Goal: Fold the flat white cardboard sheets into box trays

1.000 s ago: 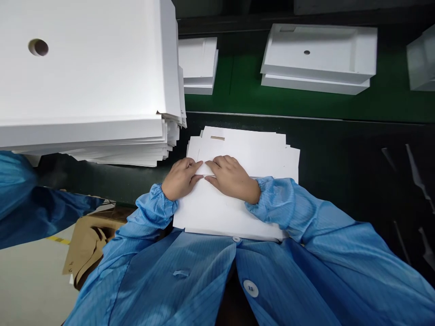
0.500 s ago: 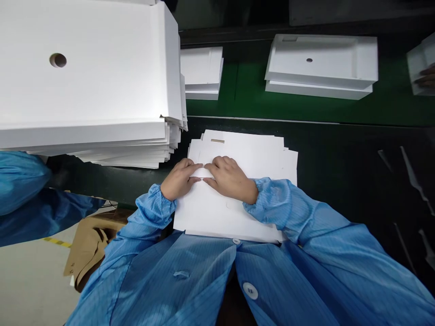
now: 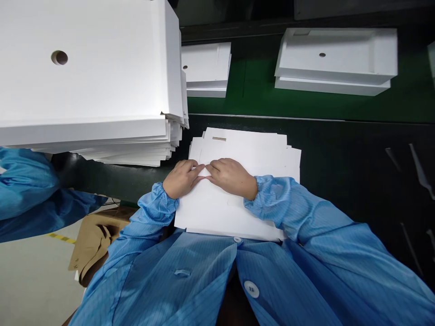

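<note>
A white cardboard sheet [image 3: 210, 208] lies in front of my body, on top of other flat white sheets [image 3: 272, 154] that show a small slot near their far edge. My left hand [image 3: 181, 178] pinches a raised crease of the upper sheet between thumb and fingers. Close beside it, my right hand [image 3: 231, 177] grips the same crease, and the two hands' fingertips nearly meet. The far part of the creased sheet is partly hidden under my fingers.
A tall pile of white cardboard trays [image 3: 102, 86] stands at the left. White boxes [image 3: 336, 56] sit on a green conveyor belt [image 3: 258, 102] beyond the dark table [image 3: 340, 154]. At left are another person's blue sleeve [image 3: 27, 181] and a brown carton [image 3: 91, 244].
Both hands keep their pinch on the cardboard crease, with only slight finger movement. The white boxes on the green belt have shifted to the right.
</note>
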`<action>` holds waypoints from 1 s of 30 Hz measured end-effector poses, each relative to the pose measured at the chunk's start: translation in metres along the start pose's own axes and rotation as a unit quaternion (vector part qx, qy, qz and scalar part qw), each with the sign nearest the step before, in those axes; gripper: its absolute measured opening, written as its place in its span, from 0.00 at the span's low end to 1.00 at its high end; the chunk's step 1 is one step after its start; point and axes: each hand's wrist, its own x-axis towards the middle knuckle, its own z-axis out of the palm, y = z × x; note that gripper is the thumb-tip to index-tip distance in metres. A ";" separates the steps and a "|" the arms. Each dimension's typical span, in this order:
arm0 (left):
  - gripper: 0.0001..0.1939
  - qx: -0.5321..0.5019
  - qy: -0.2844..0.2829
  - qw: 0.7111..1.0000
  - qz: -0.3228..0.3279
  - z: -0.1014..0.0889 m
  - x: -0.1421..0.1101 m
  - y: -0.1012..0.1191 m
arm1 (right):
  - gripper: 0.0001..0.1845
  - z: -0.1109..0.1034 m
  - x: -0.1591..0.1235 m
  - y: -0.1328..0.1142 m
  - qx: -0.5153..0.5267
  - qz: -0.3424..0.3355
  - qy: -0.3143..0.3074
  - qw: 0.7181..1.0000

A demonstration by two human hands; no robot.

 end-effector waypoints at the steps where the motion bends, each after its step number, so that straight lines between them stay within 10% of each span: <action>1: 0.22 0.007 -0.003 1.000 0.001 0.000 0.000 0.000 | 0.22 0.001 0.000 0.001 -0.001 -0.003 0.004 1.000; 30: 0.19 0.068 -0.009 0.997 0.020 0.009 0.000 0.002 | 0.25 0.007 0.001 0.000 -0.035 -0.026 0.007 0.999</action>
